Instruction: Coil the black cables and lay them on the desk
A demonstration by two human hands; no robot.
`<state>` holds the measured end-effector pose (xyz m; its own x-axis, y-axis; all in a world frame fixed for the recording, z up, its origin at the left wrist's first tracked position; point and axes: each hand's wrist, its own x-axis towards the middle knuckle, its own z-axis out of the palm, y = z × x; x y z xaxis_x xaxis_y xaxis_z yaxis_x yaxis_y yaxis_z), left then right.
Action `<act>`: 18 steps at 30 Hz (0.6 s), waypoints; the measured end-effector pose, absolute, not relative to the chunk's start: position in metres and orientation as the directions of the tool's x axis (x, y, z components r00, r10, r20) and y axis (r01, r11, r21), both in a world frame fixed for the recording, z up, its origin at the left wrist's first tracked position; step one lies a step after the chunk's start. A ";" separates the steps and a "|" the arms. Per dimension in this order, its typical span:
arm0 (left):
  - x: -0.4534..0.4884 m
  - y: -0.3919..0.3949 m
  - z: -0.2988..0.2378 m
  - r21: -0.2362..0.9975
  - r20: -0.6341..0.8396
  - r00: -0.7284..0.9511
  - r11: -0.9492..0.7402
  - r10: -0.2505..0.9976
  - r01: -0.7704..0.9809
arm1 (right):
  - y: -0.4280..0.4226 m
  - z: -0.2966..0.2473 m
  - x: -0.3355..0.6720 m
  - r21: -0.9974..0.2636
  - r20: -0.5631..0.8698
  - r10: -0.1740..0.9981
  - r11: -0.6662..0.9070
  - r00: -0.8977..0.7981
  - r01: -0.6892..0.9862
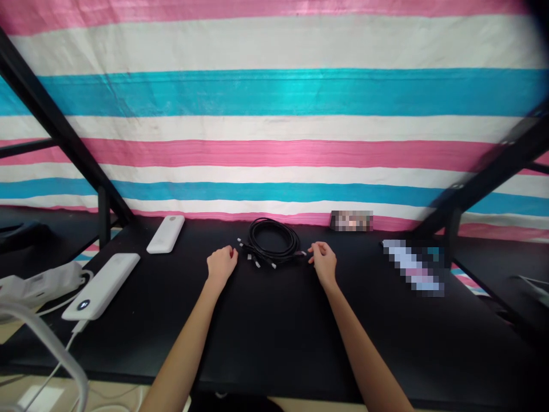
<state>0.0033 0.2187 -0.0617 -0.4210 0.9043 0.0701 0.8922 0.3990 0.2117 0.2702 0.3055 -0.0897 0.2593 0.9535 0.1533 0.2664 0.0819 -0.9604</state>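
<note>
A coil of black cable (274, 240) with several pale plug ends lies on the black table, between my two hands. Just left of it, my left hand (222, 263) rests on the tabletop, curled into a loose fist, with nothing showing in it. To the right of the coil, my right hand (324, 261) lies with its fingers half bent and a gap by the thumb. It holds nothing that I can see. One plug end (303, 253) points toward the right fingers but appears apart from them.
Two white power banks (165, 234) (103, 286) lie at the left, the nearer with a white cable (71, 342) attached. A white power strip (47, 284) is at the left edge. Blurred-out items (351, 221) (412, 269) lie at the right. Black frame bars (64, 131) slope at both sides before a striped sheet (274, 91).
</note>
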 end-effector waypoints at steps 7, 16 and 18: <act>0.006 0.219 -0.062 0.201 0.065 -0.406 0.386 0.912 0.900 | 0.303 -0.086 0.269 -0.971 0.132 0.963 0.078 0.235 0.228; 0.009 0.218 -0.060 0.207 0.053 -0.393 0.375 0.918 0.904 | 0.299 -0.081 0.266 -0.973 0.125 0.962 0.071 0.243 0.220; 0.008 0.218 -0.060 0.209 0.049 -0.393 0.376 0.918 0.903 | 0.299 -0.082 0.266 -0.969 0.130 0.960 0.070 0.248 0.239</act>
<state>0.0083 0.2183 -0.0596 -0.3932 0.9182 0.0488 0.9030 0.3756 0.2085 0.2662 0.2992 -0.0817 0.2476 0.9601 0.1302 0.2387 0.0698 -0.9686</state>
